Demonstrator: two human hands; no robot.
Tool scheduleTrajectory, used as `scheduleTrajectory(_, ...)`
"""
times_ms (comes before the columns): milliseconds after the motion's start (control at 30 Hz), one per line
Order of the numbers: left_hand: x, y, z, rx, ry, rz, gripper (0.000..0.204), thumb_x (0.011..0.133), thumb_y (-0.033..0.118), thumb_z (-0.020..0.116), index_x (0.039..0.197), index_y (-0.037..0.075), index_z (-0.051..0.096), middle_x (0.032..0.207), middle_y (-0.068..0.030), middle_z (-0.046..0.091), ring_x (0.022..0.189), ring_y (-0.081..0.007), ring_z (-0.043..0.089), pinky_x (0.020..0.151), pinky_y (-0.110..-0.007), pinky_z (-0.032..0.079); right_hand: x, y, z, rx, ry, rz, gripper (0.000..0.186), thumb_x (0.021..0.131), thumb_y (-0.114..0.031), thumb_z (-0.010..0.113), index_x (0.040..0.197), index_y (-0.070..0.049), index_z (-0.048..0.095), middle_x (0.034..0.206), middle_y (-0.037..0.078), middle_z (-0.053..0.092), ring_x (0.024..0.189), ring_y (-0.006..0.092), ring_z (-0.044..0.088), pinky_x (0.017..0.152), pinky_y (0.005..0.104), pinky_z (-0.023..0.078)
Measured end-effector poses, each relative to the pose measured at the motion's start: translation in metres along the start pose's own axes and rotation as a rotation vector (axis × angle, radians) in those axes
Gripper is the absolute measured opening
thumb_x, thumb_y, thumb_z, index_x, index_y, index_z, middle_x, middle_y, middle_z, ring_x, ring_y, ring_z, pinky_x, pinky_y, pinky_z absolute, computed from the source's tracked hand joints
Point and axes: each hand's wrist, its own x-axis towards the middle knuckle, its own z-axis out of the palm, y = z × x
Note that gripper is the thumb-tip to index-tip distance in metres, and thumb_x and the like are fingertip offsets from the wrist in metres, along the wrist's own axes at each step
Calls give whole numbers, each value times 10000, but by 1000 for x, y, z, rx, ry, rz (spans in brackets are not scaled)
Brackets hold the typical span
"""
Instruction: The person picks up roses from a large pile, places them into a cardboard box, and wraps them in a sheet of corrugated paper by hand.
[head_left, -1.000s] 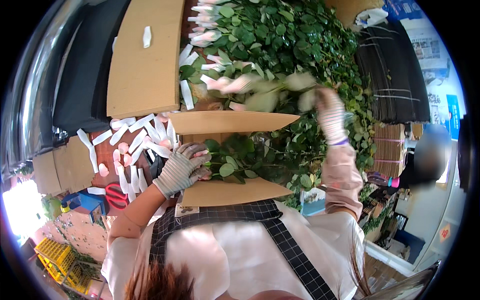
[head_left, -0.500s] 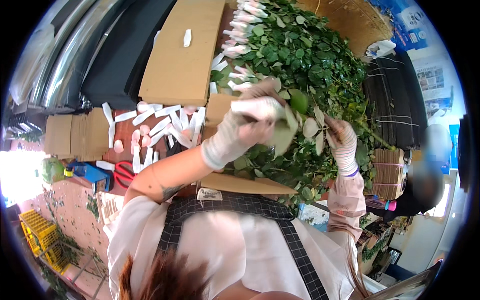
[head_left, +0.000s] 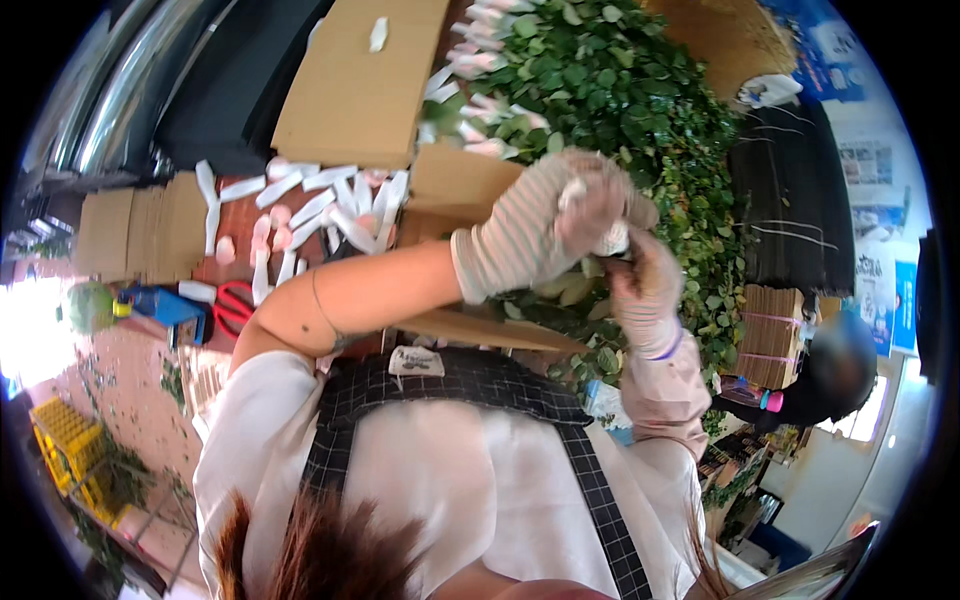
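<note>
My left hand (head_left: 535,225), in a striped glove, is raised over the work area, fingers curled round something whitish (head_left: 574,192), blurred and mostly hidden. My right hand (head_left: 640,295), also gloved, is closed just below it, at a small white and dark piece (head_left: 612,242) that I cannot make out. Below and behind them lie an open cardboard sheet (head_left: 455,180) and a cardboard flap (head_left: 470,330), with rose leaves between. Roses with white sleeves (head_left: 480,40) and a dense heap of leafy stems (head_left: 600,80) fill the back. Loose white sleeves (head_left: 330,180) and pink petals lie at left.
Cardboard (head_left: 350,90), black sheets (head_left: 220,90) and silver rolls stand at left, with red scissors (head_left: 232,310) and a blue box (head_left: 175,318) nearer. At right are black bundles (head_left: 785,190), tied cardboard (head_left: 770,350) and a person in dark clothing (head_left: 830,385). Yellow crates (head_left: 65,440) stand lower left.
My left hand has risen from the cardboard wrap to meet my right hand, which has moved slightly left and down. The leafy stem held between them is now mostly hidden.
</note>
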Motion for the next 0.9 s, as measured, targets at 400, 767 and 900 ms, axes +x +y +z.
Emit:
scheduleTrajectory(400, -138, 0, -103, 1013, 2, -431, 396, 865, 218, 542, 1252, 147, 501, 913, -137, 647, 824, -283, 613, 790, -372, 455, 56, -45, -61, -232, -579, 249, 351, 812, -217, 587, 1140, -92, 584, 974, 130, 597, 899, 263, 580, 753, 372, 473)
scheduleTrajectory(767, -171, -66, -111, 1224, -57, -726, 356, 824, 300, 559, 1126, 112, 548, 774, -148, 621, 706, -313, 600, 673, -424, 458, -31, 30, 181, -311, -675, -57, 509, 777, -192, 579, 1270, -137, 461, 1061, 102, 557, 978, 307, 527, 857, 427, 414)
scheduleTrajectory(900, -182, -46, -113, 1195, 109, -564, 308, 818, 318, 585, 1089, 172, 591, 795, -105, 626, 690, -304, 599, 665, -413, 462, -3, 2, 139, -126, -639, -1, 470, 781, -226, 613, 1226, -127, 497, 1051, 107, 582, 931, 312, 548, 822, 437, 430)
